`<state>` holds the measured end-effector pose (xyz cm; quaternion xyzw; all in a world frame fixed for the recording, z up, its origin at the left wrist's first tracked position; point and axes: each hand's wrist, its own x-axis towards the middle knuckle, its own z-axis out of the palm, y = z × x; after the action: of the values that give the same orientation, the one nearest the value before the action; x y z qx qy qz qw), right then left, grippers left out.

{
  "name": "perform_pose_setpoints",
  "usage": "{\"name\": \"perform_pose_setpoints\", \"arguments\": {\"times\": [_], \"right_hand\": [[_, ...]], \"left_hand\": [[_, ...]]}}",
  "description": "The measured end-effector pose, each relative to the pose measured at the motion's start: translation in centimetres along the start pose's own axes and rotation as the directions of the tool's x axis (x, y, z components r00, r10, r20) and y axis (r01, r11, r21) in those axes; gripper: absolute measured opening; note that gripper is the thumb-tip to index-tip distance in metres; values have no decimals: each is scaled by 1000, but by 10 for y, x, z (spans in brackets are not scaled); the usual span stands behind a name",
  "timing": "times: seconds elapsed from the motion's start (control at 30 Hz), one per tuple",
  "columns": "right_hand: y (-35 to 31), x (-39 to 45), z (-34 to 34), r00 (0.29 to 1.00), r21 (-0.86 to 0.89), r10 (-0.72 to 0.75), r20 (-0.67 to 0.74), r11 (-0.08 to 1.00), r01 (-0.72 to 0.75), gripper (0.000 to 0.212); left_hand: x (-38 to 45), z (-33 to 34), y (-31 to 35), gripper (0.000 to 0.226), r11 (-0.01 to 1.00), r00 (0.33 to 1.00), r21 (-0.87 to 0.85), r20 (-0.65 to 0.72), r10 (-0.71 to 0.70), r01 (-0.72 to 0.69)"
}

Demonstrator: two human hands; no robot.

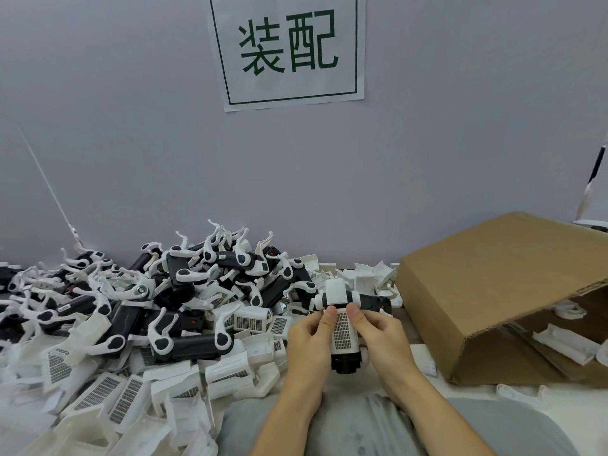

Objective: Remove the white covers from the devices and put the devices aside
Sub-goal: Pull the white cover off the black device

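Your pale work surface (424,352) is carrying a device heap (184,291) at left, loose white covers (108,396) at lower left and a tipped cardboard box (493,291) at right.

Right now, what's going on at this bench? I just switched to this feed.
A person is holding one device in both hands over their lap. The left hand and right hand grip its sides, with both thumbs pressed on the white cover, which is still on. To the left lies a big pile of devices, with loose white covers heaped in front of it. A cardboard box lies tipped on its side at right, with white parts inside.
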<state>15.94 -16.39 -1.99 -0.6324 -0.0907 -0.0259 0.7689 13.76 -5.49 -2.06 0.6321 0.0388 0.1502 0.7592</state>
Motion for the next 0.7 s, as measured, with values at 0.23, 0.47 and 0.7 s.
{"name": "perform_pose_setpoints", "arguments": {"times": [0.23,0.47,0.7], "right_hand": [[1,-1,6,997,-214,-71,-27,975,64,32],[3,2,6,996,-362,-82,-30,930,65,29],[3,1,8,1000,-114,25,16,993,-23,32]], "left_hand": [[-2,-2,4,29,999,998,32,-55,-5,7],[-2,-2,4,28,997,996,74,-86,26,-20],[-2,1,3,27,999,997,13,-68,41,-40]]}}
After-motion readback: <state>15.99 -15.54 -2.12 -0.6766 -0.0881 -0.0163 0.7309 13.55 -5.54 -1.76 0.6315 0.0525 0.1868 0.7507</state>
